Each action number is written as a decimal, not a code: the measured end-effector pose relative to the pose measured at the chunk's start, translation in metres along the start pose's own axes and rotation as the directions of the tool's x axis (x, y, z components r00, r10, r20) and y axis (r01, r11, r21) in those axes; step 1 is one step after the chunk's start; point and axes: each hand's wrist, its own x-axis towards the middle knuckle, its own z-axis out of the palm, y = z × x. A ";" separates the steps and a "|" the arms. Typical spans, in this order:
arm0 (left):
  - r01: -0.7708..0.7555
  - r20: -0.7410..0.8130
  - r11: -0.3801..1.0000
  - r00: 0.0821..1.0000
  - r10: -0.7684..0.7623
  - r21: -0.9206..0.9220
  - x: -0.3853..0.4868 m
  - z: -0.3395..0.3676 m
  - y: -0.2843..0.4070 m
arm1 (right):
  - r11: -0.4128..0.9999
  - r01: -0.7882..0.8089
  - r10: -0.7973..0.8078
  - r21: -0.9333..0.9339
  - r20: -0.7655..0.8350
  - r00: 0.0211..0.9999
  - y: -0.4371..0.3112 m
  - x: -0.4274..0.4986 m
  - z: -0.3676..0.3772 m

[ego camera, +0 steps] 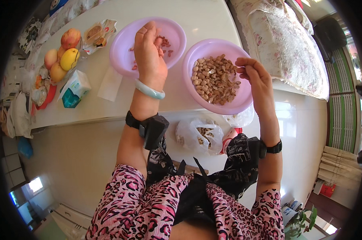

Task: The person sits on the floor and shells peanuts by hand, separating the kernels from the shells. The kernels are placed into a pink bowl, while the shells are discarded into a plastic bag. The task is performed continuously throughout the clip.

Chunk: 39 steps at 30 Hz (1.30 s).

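Note:
My left hand (151, 58) hovers over a light purple plastic bowl (118, 57) on the left, its fingers curled inward. Red-skinned peanut kernels (166, 43) lie scattered in that bowl, partly hidden by the hand. A second purple bowl (190, 90) holds whole unshelled peanuts (199, 84) on its left side and broken peanut shells (224, 85) towards its right. Above this bowl's right rim is my right hand (256, 75), thumb and fingers drawn together. Whether either hand has something small between the fingers is not visible.
Both bowls stand on a pale table (87, 115). To the left are several fruits (60, 64), a tissue pack (75, 88) and a plastic food box (94, 33). A plastic bag of peanuts (199, 136) sits below the table edge. A quilted cover (286, 51) lies at right.

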 end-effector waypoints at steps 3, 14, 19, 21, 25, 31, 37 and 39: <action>-0.179 0.042 0.963 0.984 0.174 0.201 0.006 -0.003 0.001 | 0.961 0.068 -0.056 -0.267 0.052 0.997 0.000 -0.005 0.003; -0.471 0.367 0.803 0.865 0.341 0.365 -0.009 0.008 -0.015 | 0.530 0.817 -0.706 0.227 -0.416 0.573 -0.129 -0.104 0.014; -0.453 0.394 0.820 0.865 0.310 0.351 -0.016 0.010 -0.018 | 0.504 0.702 -0.689 0.503 -0.257 0.678 -0.135 -0.110 0.032; -0.434 0.393 0.828 0.873 0.289 0.355 -0.016 0.009 -0.020 | 0.528 0.670 -0.663 0.521 -0.240 0.709 -0.130 -0.108 0.035; -0.423 0.394 0.857 0.871 0.294 0.295 -0.015 0.010 -0.024 | 0.563 0.672 -0.660 0.481 -0.228 0.716 -0.126 -0.106 0.028; -0.524 0.439 0.784 0.822 0.364 0.332 -0.020 0.014 -0.025 | 0.867 0.290 -0.278 -0.405 0.089 0.956 -0.046 -0.025 0.010; -0.517 0.473 0.781 0.817 0.329 0.350 -0.027 0.017 -0.023 | 0.629 0.231 -0.005 -0.742 0.293 0.956 0.014 -0.002 0.000; -0.535 0.504 0.751 0.805 0.313 0.387 -0.028 0.017 -0.021 | 0.587 0.246 0.016 -0.771 0.315 0.949 0.019 0.004 0.004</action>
